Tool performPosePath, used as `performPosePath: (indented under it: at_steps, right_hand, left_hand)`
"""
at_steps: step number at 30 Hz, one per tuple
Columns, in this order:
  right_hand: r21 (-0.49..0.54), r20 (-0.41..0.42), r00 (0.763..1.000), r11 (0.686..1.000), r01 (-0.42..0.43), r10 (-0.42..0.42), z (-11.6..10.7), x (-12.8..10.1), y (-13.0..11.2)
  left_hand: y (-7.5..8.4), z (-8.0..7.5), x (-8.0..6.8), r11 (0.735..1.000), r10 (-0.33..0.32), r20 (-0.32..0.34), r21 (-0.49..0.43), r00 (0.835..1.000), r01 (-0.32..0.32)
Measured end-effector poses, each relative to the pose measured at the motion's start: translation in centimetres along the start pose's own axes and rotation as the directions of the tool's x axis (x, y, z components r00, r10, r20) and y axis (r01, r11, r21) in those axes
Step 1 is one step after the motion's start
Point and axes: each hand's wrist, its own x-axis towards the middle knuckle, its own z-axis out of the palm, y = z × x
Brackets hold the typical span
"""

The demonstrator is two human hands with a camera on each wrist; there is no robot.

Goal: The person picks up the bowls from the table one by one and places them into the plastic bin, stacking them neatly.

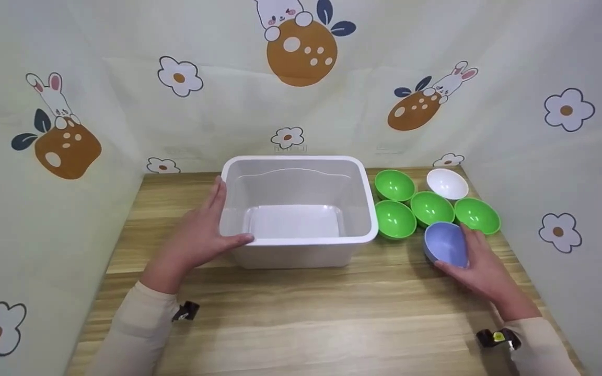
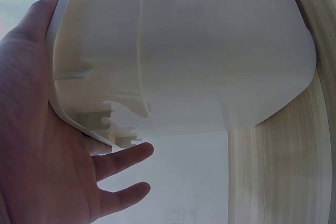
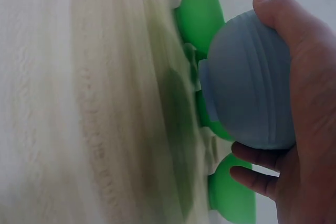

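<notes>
A white plastic bin (image 1: 306,242) stands empty at the middle of the wooden table (image 1: 301,313). My left hand (image 1: 201,235) holds its front-left corner, thumb over the rim and fingers along the outer wall. In the left wrist view the palm (image 2: 42,129) lies against the bin's side (image 2: 210,51). My right hand (image 1: 481,269) grips a pale blue bowl (image 1: 444,243), tilted, just right of the bin. The right wrist view shows the fingers (image 3: 257,156) curled round the blue bowl's underside (image 3: 247,98).
Several green bowls (image 1: 395,218) and one white bowl (image 1: 446,183) sit close together at the back right, just behind the blue bowl. Green bowls (image 3: 199,14) also show behind my right hand. Patterned cloth walls (image 1: 45,209) close in the table on three sides.
</notes>
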Motion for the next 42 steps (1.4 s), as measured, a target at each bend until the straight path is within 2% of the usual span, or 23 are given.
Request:
performPosePath:
  at_steps: [14,22,32,42]
  right_hand:
    - [0.009,-0.013,0.998,0.998,0.059,-0.059,-1.9,1.7,-2.8]
    - [0.063,0.030,0.999,0.998,0.023,-0.025,-2.9,2.9,-4.2]
    - [0.126,0.043,0.999,0.992,0.027,-0.033,-3.9,4.9,-6.6]
    - [0.142,0.025,0.994,0.985,0.099,-0.104,-4.7,6.8,-9.8]
  left_hand:
    - [0.1,0.0,-0.1,1.000,-0.001,-0.003,0.007,1.000,0.001]
    - [0.0,0.0,-0.1,1.000,-0.002,-0.007,-0.005,1.000,0.002]
    - [0.0,0.1,-0.1,1.000,-0.018,0.007,-0.004,1.000,0.018]
    - [0.2,-0.1,-0.1,1.000,-0.013,0.009,-0.015,1.000,0.013]
